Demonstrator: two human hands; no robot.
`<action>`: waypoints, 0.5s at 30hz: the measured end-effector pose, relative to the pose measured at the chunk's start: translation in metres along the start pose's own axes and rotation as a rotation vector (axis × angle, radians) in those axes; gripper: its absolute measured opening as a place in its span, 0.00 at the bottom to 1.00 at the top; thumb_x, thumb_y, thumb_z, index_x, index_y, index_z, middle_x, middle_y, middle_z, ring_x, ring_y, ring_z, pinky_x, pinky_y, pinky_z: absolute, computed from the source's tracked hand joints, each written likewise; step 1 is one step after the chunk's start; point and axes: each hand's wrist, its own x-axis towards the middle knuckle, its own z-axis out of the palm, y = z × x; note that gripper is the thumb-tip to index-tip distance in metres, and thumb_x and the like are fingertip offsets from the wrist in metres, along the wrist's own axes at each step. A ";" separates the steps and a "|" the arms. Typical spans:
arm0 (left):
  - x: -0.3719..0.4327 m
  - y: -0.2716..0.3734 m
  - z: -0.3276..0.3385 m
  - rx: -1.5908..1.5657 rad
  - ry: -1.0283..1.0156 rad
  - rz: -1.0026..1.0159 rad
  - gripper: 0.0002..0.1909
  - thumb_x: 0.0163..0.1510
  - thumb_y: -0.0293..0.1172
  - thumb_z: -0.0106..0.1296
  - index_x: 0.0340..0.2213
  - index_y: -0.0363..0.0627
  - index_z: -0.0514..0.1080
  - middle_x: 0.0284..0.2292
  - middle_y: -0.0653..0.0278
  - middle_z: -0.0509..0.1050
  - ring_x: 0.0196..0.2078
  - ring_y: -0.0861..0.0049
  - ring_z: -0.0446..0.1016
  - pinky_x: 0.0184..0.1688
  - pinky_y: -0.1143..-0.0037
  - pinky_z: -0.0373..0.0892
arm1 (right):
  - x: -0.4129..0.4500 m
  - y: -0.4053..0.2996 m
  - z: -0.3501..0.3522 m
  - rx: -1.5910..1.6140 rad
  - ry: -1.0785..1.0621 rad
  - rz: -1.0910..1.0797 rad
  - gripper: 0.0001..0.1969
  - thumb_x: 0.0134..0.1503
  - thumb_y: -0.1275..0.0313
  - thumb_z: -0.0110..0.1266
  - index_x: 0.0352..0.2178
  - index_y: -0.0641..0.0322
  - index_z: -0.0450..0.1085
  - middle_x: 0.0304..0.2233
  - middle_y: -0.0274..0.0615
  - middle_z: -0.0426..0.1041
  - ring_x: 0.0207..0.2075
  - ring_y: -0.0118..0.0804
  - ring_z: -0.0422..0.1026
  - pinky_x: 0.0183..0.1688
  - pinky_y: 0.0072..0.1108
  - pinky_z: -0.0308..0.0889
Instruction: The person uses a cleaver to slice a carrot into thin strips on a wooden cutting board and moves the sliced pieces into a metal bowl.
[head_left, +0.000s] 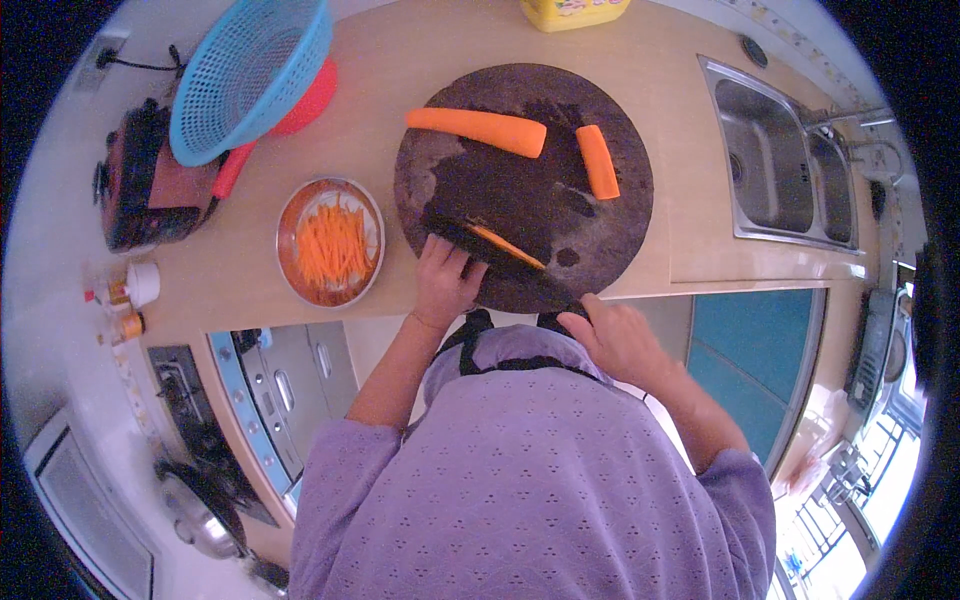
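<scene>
My right hand (619, 334) grips the handle end of a dark kitchen knife (517, 262), whose blade slants up and left over the near part of a round dark cutting board (637, 225). Thin carrot strips (506, 247) lie along the blade. My left hand (446, 277) is at the board's near left edge, fingers bent by the blade; whether it holds something is hidden. On the far side of the board lies a long peeled carrot piece (480, 131), with a shorter carrot piece (598, 162) to its right. Left of the board, a round bowl (379, 240) holds shredded carrot (335, 244).
A blue plastic colander (251, 75) rests on a red item (311, 97) at the far left. Beside it stands a dark appliance (142, 180). A steel double sink (772, 157) is at the right, a yellow container (574, 11) at the back. The counter edge runs before me.
</scene>
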 end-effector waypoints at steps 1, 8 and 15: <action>0.001 0.001 0.000 -0.010 0.003 -0.015 0.13 0.32 0.25 0.59 0.26 0.37 0.73 0.32 0.52 0.72 0.37 0.52 0.70 0.43 0.63 0.68 | 0.000 0.002 0.001 0.019 0.013 -0.002 0.23 0.59 0.53 0.44 0.27 0.68 0.63 0.18 0.59 0.69 0.23 0.62 0.70 0.26 0.44 0.65; -0.002 0.001 0.000 0.011 0.002 -0.032 0.12 0.32 0.24 0.59 0.24 0.37 0.73 0.30 0.52 0.72 0.37 0.52 0.70 0.44 0.63 0.68 | -0.001 -0.005 -0.012 0.045 -0.063 0.051 0.24 0.58 0.52 0.44 0.27 0.69 0.64 0.20 0.61 0.71 0.25 0.63 0.70 0.28 0.45 0.65; 0.005 0.007 -0.003 -0.018 0.029 -0.018 0.15 0.31 0.23 0.59 0.28 0.37 0.74 0.34 0.53 0.72 0.38 0.52 0.70 0.45 0.63 0.67 | 0.002 -0.010 -0.014 -0.014 -0.135 0.080 0.25 0.59 0.51 0.42 0.29 0.68 0.64 0.21 0.61 0.71 0.27 0.63 0.71 0.30 0.45 0.66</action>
